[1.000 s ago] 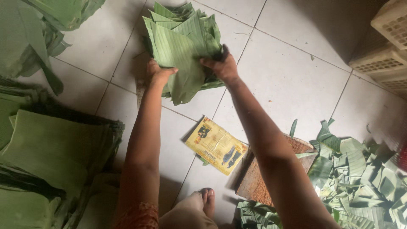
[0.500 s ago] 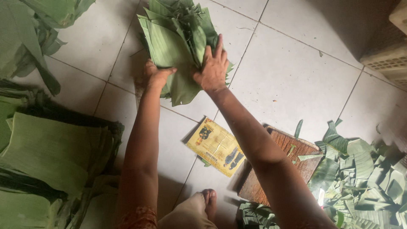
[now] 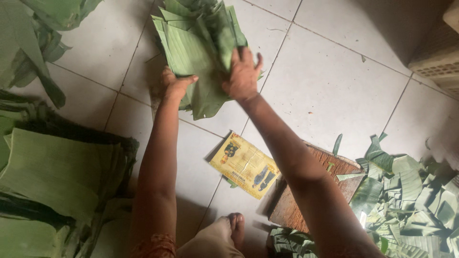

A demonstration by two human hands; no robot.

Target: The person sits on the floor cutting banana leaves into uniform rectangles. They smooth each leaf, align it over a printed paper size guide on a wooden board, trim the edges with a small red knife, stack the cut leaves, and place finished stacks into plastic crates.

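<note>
Just beside leaf stack (image 3: 191,52), bare tiles (image 3: 330,81).

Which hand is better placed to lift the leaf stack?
Probably left. The left hand grips the leaf stack at its near edge, thumb over it; the right hand only lies flat on top.

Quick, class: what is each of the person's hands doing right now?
Left hand: closed on the edge of the stack of green leaf pieces.
Right hand: fingers spread, palm pressed flat on top of the same stack.
</note>
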